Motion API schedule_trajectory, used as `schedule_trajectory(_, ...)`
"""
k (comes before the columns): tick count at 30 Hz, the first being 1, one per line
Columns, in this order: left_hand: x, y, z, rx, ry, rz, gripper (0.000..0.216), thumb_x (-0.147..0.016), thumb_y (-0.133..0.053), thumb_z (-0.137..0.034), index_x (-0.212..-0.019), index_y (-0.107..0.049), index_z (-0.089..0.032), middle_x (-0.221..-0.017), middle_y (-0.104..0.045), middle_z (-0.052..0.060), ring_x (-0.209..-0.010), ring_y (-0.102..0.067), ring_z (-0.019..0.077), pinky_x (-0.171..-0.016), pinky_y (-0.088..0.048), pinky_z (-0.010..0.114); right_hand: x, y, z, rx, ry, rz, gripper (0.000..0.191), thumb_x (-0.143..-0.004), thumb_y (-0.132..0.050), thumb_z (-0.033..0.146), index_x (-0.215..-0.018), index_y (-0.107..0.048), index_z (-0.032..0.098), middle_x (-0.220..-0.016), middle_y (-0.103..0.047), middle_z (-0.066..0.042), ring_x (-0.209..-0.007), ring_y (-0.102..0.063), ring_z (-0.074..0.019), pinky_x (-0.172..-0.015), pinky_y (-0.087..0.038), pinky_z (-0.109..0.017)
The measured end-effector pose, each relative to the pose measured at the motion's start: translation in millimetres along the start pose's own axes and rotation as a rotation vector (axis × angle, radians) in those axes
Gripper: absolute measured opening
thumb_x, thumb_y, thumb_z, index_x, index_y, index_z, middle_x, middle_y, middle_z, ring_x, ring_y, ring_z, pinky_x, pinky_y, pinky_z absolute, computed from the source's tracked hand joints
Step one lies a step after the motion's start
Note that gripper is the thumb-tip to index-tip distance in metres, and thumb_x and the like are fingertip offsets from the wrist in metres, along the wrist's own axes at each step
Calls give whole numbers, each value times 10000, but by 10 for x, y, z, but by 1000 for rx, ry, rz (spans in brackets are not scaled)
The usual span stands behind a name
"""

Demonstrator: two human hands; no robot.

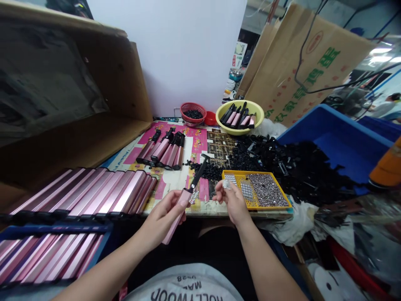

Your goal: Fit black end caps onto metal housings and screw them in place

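Note:
My left hand [171,211] is closed round a pink metal handle with a black T-shaped end [199,173], which points up and to the right. A small round metal piece shows at the joint between pink and black. Just right of it, my right hand [232,200] is raised at the front edge of a yellow tray [282,190]. Its fingers are curled together, and a pale wrapping covers one fingertip. Whatever they may hold is too small to make out. The tray contains many small shiny metal pieces [266,190].
Pink bars [106,192] lie in rows at left, above a blue crate [108,242]. Pink-and-black pieces [166,150] are piled mid-table. Behind stand a red basket [192,106] and a yellow bowl [238,131]. Black parts [300,171] spread towards a blue bin [338,125].

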State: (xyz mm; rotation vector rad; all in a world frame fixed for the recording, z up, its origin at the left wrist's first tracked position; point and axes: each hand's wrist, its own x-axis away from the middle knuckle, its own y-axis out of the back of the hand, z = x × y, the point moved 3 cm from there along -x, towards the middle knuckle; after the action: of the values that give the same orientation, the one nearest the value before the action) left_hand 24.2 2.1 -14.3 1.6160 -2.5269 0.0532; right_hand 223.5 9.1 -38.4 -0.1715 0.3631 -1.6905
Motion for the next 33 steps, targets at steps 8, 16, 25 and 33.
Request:
schedule_trajectory(8,124,115,-50,-524,-286,-206,346,-714,-665,-317,-1040,-600,-225,-954,-620,46,-815,-543,206,-727,-393,254,-41,-215,-70,-90,-18,18,214,-729,-664,333,-864,-599,181,-651,-600,36,-472,-513,-64,-474,-443,-188)
schedule_trajectory(16,406,248,246,-71,165,168,563,-827,-529,-369,-1357,-373,-263,-896,-620,53,-648,-532,161,-524,-442,231,-54,-254,-101,-167,-29,48,237,-696,-703,310,-897,-654,194,-829,-672,2,-708,-588,-115,-674,-484,-236)
schedule_trajectory(25,604,273,0,-451,-169,-16,499,-680,-692,-228,-1167,-619,-306,-1136,-634,45,-1007,-567,272,-887,-419,303,-256,19,328,-127,143,157,511,-723,-482,628,-947,-630,194,-908,-694,-55,-857,-631,-181,-856,-455,-362)
schedule_trajectory(33,419,-92,154,-511,-265,126,437,-754,-614,-246,-1189,-596,-275,-954,-674,42,-747,-608,188,-673,-440,235,198,-660,-350,-62,-283,521,499,-841,-196,379,-752,-607,111,-630,-650,-3,-653,-599,-127,-711,-435,-316)
